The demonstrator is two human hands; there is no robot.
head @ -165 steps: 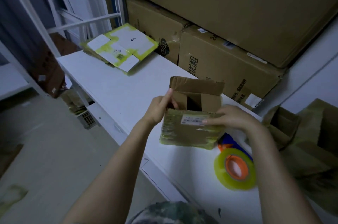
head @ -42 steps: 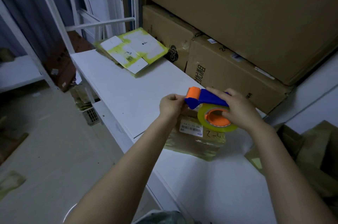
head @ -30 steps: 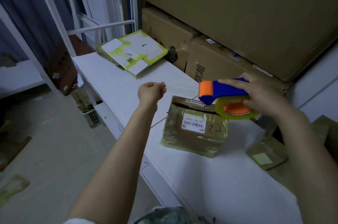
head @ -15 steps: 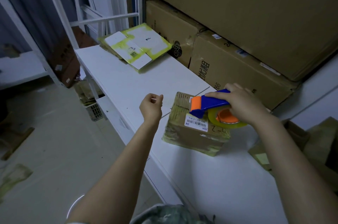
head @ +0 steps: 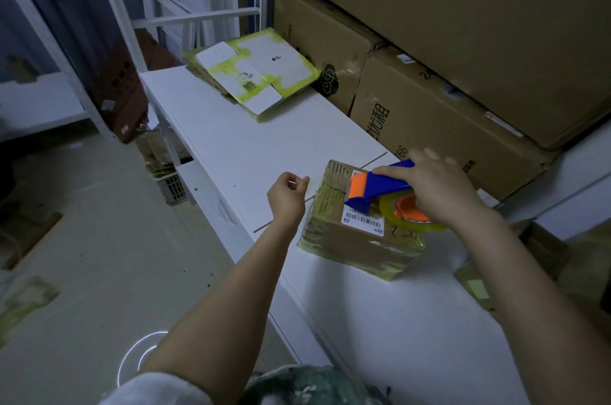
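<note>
Head view: small brown cardboard parcel (head: pixel 357 236), banded in yellowish tape and bearing a white barcode label, sits on the white tabletop (head: pixel 231 140). Right hand (head: pixel 443 193) is over the parcel's top, fingers wrapped round a blue-and-orange plastic tape dispenser (head: pixel 383 181) loaded with a roll of clear yellowish tape. The dispenser's orange roller end lies at the parcel's top near its far left edge (contact looks likely, though the angle leaves it unsure). Left hand (head: pixel 287 198) hangs just left of the parcel, apart from it, fingers curled into a loose fist with nothing visible in them. Beyond the parcel lie flattened yellow-and-white cartons (head: pixel 258 73); behind it stand large brown cardboard boxes (head: pixel 413 126).
</note>
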